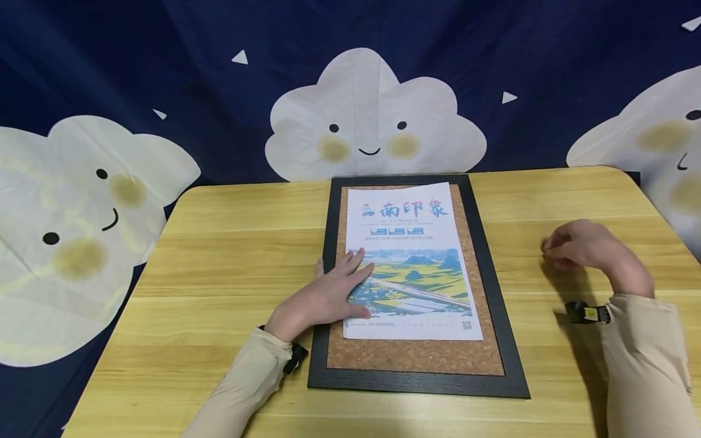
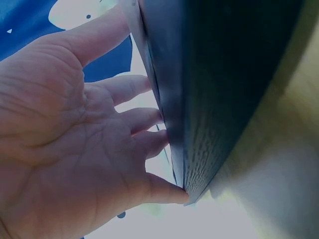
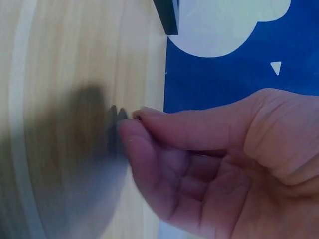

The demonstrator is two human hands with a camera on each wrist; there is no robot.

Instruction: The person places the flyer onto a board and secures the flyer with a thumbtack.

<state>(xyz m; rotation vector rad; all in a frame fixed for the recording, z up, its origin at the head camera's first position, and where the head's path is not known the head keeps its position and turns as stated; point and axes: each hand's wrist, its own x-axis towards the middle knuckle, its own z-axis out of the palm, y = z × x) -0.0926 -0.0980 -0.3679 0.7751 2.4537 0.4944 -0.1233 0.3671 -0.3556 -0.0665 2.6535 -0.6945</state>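
Dark blue backdrop cloth [image 1: 219,36] with smiling white clouds hangs behind a light wooden table [image 1: 219,255]. Cloud faces at 9, 12 and 2 o'clock of the head view. Left forearm in a beige sleeve [image 1: 241,389] comes in from 7 o'clock, a dark strap at its wrist. The left hand [image 1: 328,292] lies flat, fingers straight and spread, pressing on the left edge of the printed poster [image 1: 413,267]; the palm sits over the frame's left bar. Released, not gripping anything. In the left wrist view the left hand's fingertips [image 2: 172,191] meet the dark frame edge [image 2: 214,99], palm open. The poster lies on the cork board [image 1: 416,356], inside the black frame [image 1: 501,304], centre of the table, slightly right of middle; its top edge overlaps the frame's top bar at 12 o'clock. Poster shows large coloured characters on top and a yellow-green landscape below. The right hand [image 1: 586,246] hovers over bare table at 3 o'clock, well apart from the frame, thumb and forefinger pinched together. The right wrist view [image 3: 199,164] shows something tiny and dark at the pinch point; cannot tell what it is. Right sleeve [image 1: 646,365] enters from 4 o'clock with a dark strap at the wrist.
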